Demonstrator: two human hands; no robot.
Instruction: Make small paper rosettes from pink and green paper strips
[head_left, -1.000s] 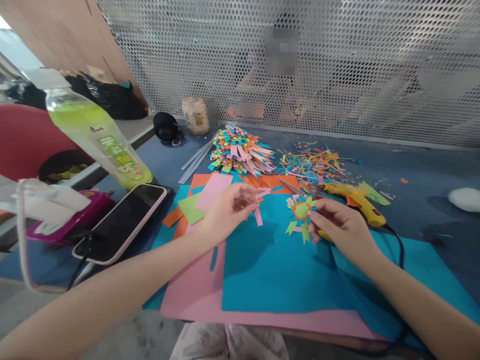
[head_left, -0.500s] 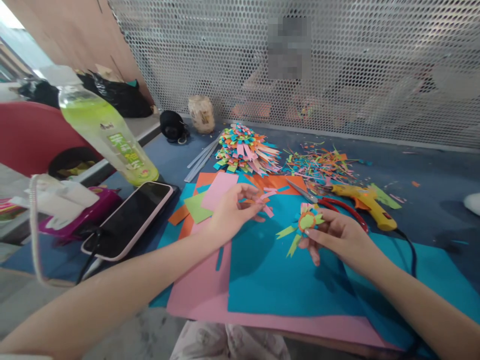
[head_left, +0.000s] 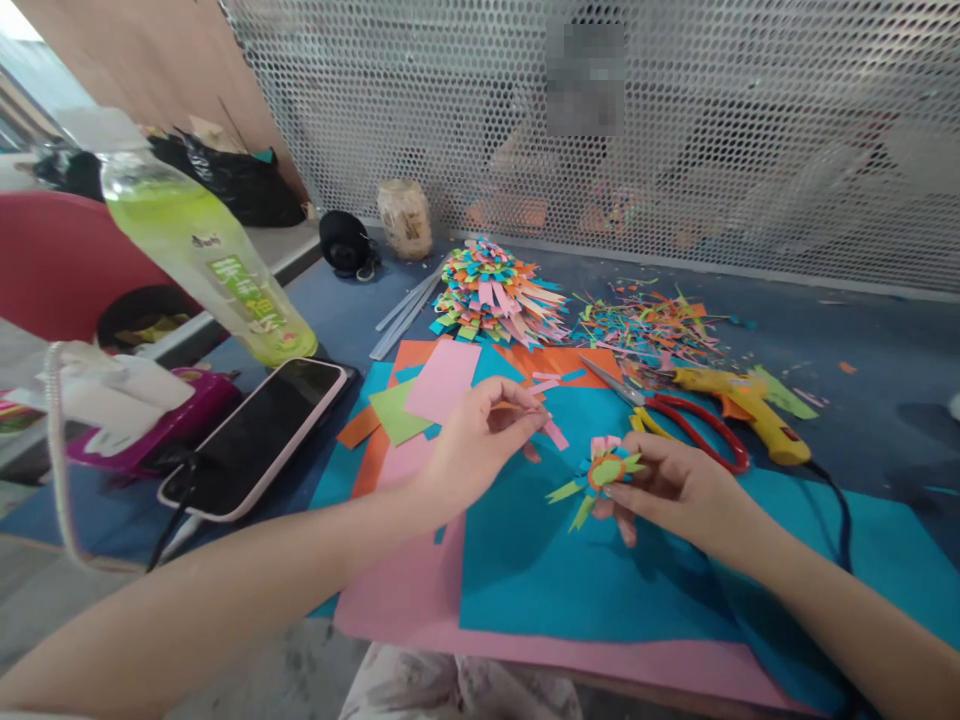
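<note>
**Pink strip drawn closer to the paper rosette**

Head view: the left hand has its thumb and fingertips pinched together on the pink strip, whose free end hangs just above the blue sheet. The right hand is closed on the paper rosette, an orange ring with a green centre and green and pink petals, holding it by its right-hand edge, low over the same sheet.

Compared with 1 second ago, the right hand has come down and back toward the person. This uncovers the red-handled scissors, which lie beside the yellow glue gun. The rosette has tipped from facing the camera to lying flatter. The gap between the 2 hands has narrowed, so the strip's end is now just beside the rosette's pink petals but not touching them. By my reading, the strip is being lined up against the rosette and nothing has been joined yet.

Farther back on the counter sit a heap of finished rosettes and loose paper scraps. A phone and a bottle of green drink are at the left.
</note>
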